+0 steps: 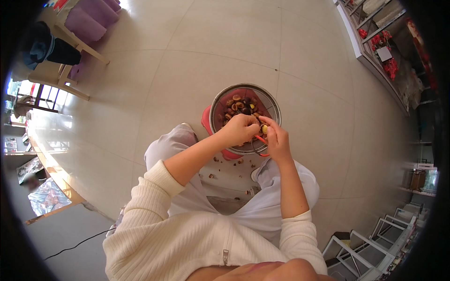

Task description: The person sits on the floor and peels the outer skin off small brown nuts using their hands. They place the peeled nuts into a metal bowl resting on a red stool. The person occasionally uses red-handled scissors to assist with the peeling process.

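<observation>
A round metal basket (212,111), apparently mesh, rests on a red plastic stool (206,120) between my knees. Inside lie brown chestnuts and shell pieces (236,104), some of them split. Over its near side my two hands meet. My right hand (280,140) holds a pale yellow peeled chestnut (264,129) between thumb and fingers. A tool with orange-red handles (261,139) is also tucked in this hand; its kind is unclear. My left hand (239,128) has its fingers curled in a pinch beside the chestnut, and what sits between them is hidden.
Shell bits (240,161) litter the tiled floor (211,63) between my feet. At the left stand a wooden chair (86,52) and a glossy table (52,154). A shelf (365,59) with red flowers is at upper right, metal frames (365,242) at lower right.
</observation>
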`<state>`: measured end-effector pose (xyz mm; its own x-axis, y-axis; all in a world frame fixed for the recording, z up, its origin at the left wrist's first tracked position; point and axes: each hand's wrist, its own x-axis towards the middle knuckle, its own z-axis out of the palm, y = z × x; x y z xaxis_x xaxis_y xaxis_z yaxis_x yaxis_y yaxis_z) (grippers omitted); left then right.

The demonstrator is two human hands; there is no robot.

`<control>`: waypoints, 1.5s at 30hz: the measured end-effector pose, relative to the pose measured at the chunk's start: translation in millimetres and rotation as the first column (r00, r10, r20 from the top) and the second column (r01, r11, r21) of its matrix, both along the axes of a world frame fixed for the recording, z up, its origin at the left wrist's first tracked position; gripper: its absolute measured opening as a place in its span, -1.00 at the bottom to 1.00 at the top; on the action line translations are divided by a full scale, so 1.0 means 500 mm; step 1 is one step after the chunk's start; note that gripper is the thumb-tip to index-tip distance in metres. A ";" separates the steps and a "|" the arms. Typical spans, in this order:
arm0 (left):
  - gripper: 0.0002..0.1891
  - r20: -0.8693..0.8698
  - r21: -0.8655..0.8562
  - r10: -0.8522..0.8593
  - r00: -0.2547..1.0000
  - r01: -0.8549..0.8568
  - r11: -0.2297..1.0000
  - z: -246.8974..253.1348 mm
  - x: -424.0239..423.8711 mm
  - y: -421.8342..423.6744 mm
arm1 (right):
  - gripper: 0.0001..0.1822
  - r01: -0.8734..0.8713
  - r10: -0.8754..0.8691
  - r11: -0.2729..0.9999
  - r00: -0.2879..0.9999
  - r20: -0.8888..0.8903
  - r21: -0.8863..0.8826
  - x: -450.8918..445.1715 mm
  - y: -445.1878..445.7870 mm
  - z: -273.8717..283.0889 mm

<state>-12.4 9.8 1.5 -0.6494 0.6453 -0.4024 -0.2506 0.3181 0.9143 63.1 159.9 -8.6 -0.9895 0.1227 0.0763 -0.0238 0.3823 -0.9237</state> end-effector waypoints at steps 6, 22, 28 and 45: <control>-0.79 0.002 0.007 0.038 0.999 -0.038 0.999 -0.007 -0.002 0.000 | -0.62 0.194 0.028 0.772 0.941 0.337 -0.605 -0.005 -0.005 -0.007; -0.67 -0.300 -0.671 -0.753 0.585 0.432 0.603 -0.020 -0.003 -0.103 | -0.66 -0.047 0.133 0.972 0.919 0.372 -0.232 -0.010 -0.019 -0.088; -0.63 0.027 -0.756 -0.967 0.254 0.638 0.146 -0.045 0.085 -0.071 | -0.67 -0.220 0.190 0.975 0.910 0.370 0.041 -0.008 -0.030 -0.077; -0.54 0.751 0.469 -0.012 0.660 -0.520 0.714 -0.029 0.028 -0.014 | -0.62 0.001 0.025 0.978 0.993 -0.118 0.208 -0.002 -0.025 0.008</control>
